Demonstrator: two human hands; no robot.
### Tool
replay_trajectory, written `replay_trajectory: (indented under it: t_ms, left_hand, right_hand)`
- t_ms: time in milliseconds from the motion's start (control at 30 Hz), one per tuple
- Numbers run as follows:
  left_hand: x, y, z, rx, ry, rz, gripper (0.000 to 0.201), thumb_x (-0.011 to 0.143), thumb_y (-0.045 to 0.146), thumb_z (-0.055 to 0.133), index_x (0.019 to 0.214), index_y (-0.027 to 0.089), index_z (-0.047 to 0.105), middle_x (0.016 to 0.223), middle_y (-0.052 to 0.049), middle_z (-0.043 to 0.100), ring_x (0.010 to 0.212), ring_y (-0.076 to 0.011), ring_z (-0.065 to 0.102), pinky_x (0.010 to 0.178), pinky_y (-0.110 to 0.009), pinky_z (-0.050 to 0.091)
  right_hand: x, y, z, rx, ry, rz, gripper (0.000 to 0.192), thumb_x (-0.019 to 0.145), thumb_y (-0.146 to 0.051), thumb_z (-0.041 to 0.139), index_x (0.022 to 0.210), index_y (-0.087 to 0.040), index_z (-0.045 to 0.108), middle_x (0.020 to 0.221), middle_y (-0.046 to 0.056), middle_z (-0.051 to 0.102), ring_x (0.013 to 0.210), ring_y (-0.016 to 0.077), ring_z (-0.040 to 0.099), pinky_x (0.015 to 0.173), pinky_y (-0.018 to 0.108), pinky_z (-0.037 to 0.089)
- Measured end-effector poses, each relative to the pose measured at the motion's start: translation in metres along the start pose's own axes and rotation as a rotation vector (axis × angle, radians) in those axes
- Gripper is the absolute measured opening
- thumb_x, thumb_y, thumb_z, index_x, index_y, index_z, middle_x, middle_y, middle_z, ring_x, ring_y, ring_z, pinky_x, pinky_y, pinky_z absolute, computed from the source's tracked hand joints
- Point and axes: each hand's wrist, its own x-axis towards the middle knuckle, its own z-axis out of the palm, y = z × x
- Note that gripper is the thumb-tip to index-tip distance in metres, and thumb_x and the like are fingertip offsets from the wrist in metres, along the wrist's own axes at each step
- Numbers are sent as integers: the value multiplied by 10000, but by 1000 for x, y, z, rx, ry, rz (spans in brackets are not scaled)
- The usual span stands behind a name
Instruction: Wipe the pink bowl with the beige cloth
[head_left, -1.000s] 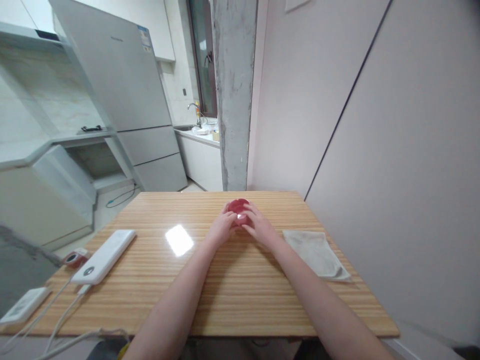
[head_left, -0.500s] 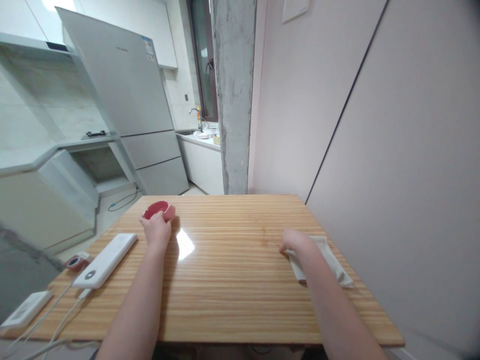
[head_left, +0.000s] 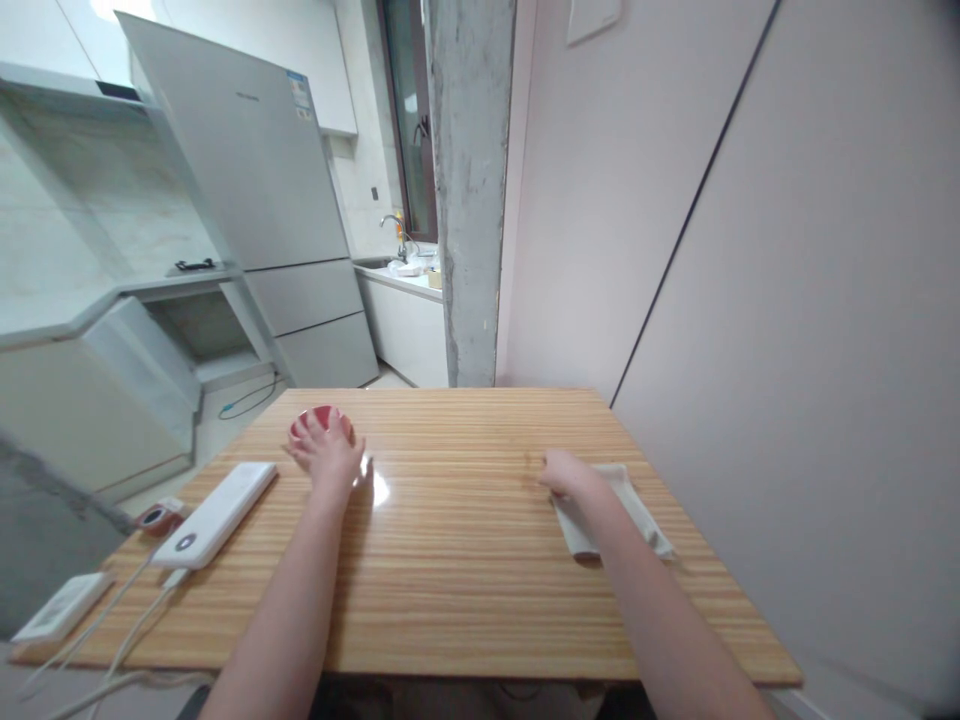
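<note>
A small red bowl sits near the far left edge of the wooden table. Over it my left hand is spread, fingers apart across its opening; whether they touch the rim is hard to tell. At the right side, a pale grey cloth lies on the tabletop, partly covered by my right forearm. My right hand is closed on the cloth's far left corner, its fingertips turned down and partly hidden.
At the left of the wooden table lie a white power bank with cables, a white box-like device and a reddish-brown roll-like object. Beyond stand a concrete pillar and a fridge.
My left hand has loosened from the bowl's near rim and spread its fingers over it. My right hand has drawn the cloth to the left.
</note>
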Motion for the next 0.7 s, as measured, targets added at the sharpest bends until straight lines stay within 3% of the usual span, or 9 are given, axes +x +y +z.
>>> replay_trajectory:
  t_ms: [67, 133, 167, 200, 300, 367, 533, 633, 700]
  left_hand:
    - [-29, 38, -4, -154, -167, 167, 603, 862, 298, 558, 1406, 112, 377, 1452, -219, 412, 1386, -360, 309, 1104, -532, 268]
    - [-64, 76, -5, -383, -602, 268, 610, 887, 339, 512, 1439, 140, 345, 1212, -157, 626, 1100, -252, 598, 935, -382, 459]
    - [-82, 93, -4, -460, -820, 306, 679, 880, 385, 517, 1471, 136, 293, 1138, -133, 663, 967, -224, 649, 847, -346, 493]
    - [-99, 108, -2, -469, -941, 336, 729, 867, 435, 527, 1485, 144, 272, 1083, -111, 683, 878, -209, 665, 791, -328, 501]
    - [-137, 141, 6, -413, -892, 424, 783, 876, 500, 477, 1513, 130, 212, 987, -103, 703, 892, -233, 663, 786, -335, 490]
    - [-152, 159, 11, -328, -810, 459, 782, 865, 468, 494, 1510, 116, 225, 1073, -153, 685, 998, -274, 643, 844, -370, 480]
    - [-167, 195, 20, -219, -762, 567, 679, 802, 179, 497, 1464, 146, 347, 1177, -194, 645, 1111, -334, 598, 949, -492, 438]
    - [-152, 185, 18, -346, -800, 581, 698, 761, 62, 445, 1451, 157, 391, 1266, -176, 608, 1150, -266, 587, 973, -384, 456]
    - [-126, 155, 9, -374, -773, 555, 675, 737, 3, 392, 1383, 174, 489, 1298, -132, 593, 1176, -204, 571, 984, -290, 449]
  right_hand:
    - [2, -8, 6, 110, 26, 33, 171, 619, -12, 580, 536, -162, 580, 574, 71, 643, 652, 190, 634, 582, 247, 416]
    - [4, -14, 10, 231, 46, 59, 200, 650, -13, 556, 544, -178, 517, 536, 39, 602, 595, 163, 601, 559, 237, 398]
    - [5, -16, 13, 298, 52, 68, 203, 676, -28, 542, 561, -188, 494, 512, 16, 576, 554, 148, 580, 544, 232, 394]
    - [6, -19, 15, 369, 57, 75, 198, 706, -50, 523, 582, -197, 477, 489, -7, 548, 511, 135, 554, 526, 227, 391]
    - [10, -25, 20, 562, 97, 85, 171, 795, -161, 470, 638, -220, 440, 451, -63, 459, 421, 112, 468, 473, 222, 380]
    - [16, -26, 21, 653, 167, 86, 175, 827, -262, 462, 659, -232, 423, 456, -83, 407, 414, 109, 422, 455, 222, 366]
    - [30, -10, 15, 1005, 626, -21, 288, 767, -460, 559, 661, -241, 407, 496, -89, 374, 471, 106, 381, 470, 223, 336]
    - [31, -2, 14, 1052, 732, -63, 320, 751, -500, 563, 659, -243, 397, 519, -81, 393, 503, 114, 391, 498, 237, 343]
    - [30, -3, 15, 1024, 733, -77, 310, 750, -489, 555, 655, -243, 393, 527, -75, 401, 520, 120, 401, 516, 246, 345]
